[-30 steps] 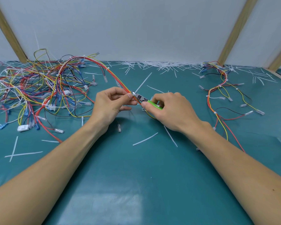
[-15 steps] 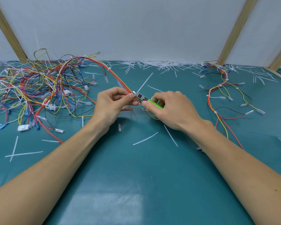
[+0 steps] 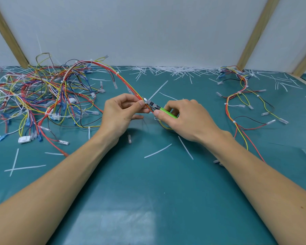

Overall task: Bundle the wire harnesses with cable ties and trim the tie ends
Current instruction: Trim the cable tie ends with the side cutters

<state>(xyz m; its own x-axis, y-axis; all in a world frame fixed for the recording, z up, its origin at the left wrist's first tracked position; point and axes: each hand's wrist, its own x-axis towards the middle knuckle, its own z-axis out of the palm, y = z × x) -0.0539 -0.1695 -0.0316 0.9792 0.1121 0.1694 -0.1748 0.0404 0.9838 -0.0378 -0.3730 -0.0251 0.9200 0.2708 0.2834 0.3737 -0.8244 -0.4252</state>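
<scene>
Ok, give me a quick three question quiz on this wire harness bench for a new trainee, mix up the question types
1. True or false: the right hand holds the green-handled cutters.
2. Multiple choice: where does the tangled heap of loose harnesses lie? A) left side of the teal mat B) right side C) under the forearms
3. Fill in: the left hand pinches the red and yellow ____ beside the cutter tip.

Key: 1 true. 2 A. 3 wire bundle.
</scene>
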